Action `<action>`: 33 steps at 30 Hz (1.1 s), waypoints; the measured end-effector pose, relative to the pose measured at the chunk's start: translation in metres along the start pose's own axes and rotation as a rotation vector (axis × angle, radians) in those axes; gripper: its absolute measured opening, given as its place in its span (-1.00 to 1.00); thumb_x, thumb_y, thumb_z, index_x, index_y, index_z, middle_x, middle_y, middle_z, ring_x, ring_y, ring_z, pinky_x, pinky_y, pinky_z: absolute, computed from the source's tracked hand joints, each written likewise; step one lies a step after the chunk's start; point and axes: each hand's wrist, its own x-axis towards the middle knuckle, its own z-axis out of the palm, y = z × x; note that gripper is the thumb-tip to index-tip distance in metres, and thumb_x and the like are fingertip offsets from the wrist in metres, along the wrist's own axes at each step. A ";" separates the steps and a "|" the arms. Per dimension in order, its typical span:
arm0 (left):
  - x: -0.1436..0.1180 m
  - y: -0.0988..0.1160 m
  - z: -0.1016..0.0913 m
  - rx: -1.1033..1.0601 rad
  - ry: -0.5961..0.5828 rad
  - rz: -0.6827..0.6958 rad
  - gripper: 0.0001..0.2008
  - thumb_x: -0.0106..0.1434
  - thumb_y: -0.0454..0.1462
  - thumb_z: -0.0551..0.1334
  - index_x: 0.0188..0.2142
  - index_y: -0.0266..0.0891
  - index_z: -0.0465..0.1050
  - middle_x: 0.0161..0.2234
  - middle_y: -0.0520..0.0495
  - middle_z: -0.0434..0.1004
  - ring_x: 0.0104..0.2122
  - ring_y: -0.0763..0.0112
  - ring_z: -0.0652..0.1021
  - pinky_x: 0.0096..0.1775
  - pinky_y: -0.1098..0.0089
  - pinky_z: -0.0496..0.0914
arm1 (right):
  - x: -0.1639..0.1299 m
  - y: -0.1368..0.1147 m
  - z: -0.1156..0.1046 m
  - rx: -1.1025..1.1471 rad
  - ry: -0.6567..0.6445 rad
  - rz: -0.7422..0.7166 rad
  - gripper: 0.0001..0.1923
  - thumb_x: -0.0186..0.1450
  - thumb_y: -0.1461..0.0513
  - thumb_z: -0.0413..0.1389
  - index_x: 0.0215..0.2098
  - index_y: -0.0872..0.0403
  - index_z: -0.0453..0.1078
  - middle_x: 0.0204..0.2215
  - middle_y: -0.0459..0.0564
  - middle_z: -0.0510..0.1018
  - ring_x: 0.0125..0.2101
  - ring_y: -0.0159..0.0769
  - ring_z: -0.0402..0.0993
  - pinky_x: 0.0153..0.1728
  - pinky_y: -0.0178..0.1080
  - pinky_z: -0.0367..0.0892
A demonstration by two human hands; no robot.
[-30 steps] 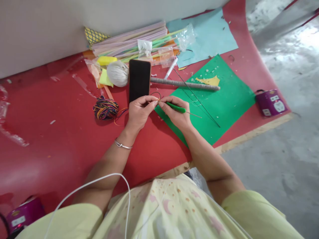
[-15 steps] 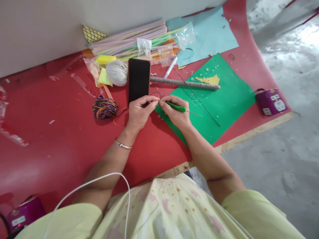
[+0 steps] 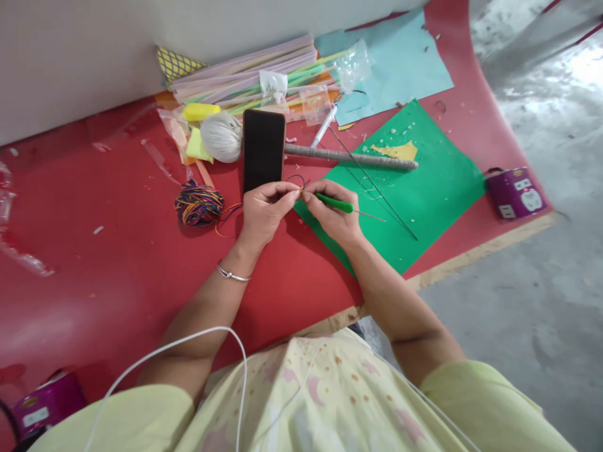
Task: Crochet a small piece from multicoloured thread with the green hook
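— Head view: how does the thin green-wrapped wire stem (image 3: 335, 203) lie?
— Long axis ten to four, bare tip at four, over the green paper sheet (image 3: 424, 188).
— Hands?
— Left hand (image 3: 264, 212) and right hand (image 3: 333, 216) both pinch its ten-o'clock end.

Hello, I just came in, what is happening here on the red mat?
A person sits at a red mat doing craft work. The left hand and the right hand meet fingertip to fingertip, pinching a thin wire partly wrapped in green. A multicoloured thread ball, a dark phone and a green paper sheet lie around the hands.
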 end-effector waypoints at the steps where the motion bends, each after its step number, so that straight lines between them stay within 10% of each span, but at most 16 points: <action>1: 0.000 0.001 0.000 -0.008 0.001 0.000 -0.85 0.13 -0.18 0.50 -0.32 -0.19 0.73 -0.38 -0.06 0.67 -0.40 0.45 0.57 -0.38 0.45 0.43 | 0.000 0.000 0.000 -0.008 0.005 -0.007 -0.71 0.30 -0.01 0.35 -0.35 0.04 0.62 -0.45 -0.10 0.61 -0.45 -0.42 0.43 -0.32 -0.26 0.41; 21: 0.005 0.003 0.001 -0.104 0.034 -0.040 -0.77 0.10 -0.15 0.52 -0.32 -0.19 0.60 -0.62 0.15 0.33 -0.67 0.64 0.19 -0.62 0.49 0.04 | 0.001 0.003 -0.006 0.120 -0.028 0.087 -0.74 0.32 -0.01 0.33 -0.26 0.00 0.69 -0.39 -0.05 0.68 -0.40 -0.36 0.51 -0.40 -0.30 0.43; 33: 0.007 0.002 -0.003 -0.104 -0.009 -0.094 -0.74 0.11 -0.14 0.53 -0.26 -0.21 0.68 -0.61 0.11 0.41 -0.70 0.67 0.17 -0.65 0.49 0.03 | 0.003 0.001 -0.008 0.331 -0.040 0.214 -0.63 0.21 -0.09 0.41 -0.26 0.01 0.67 -0.40 -0.07 0.70 -0.61 -0.52 0.22 -0.66 -0.37 0.07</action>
